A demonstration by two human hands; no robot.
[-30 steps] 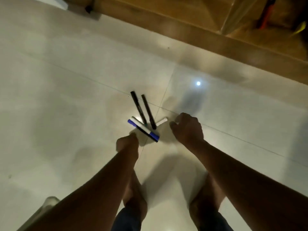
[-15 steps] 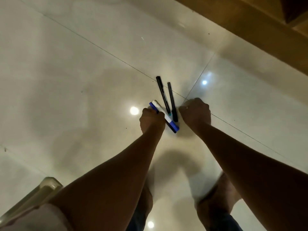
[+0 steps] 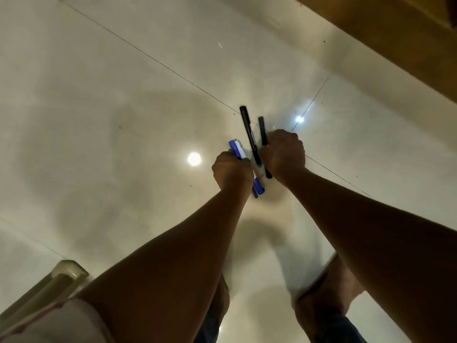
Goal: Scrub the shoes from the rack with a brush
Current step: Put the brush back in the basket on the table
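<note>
While gripped: four markers.

Floor tiles: glossy cream, thin dark grout lines.
Long marker: black, green tip.
Short marker: black.
Capped markers: blue and white.
Wooden edge: brown.
Sleeve: pale pinkish white.
Shorts: dark blue.

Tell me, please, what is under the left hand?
Under the left hand lie a blue pen and a white pen; their ends stick out on both sides. Their middles are covered, so the grip itself cannot be seen.
</note>
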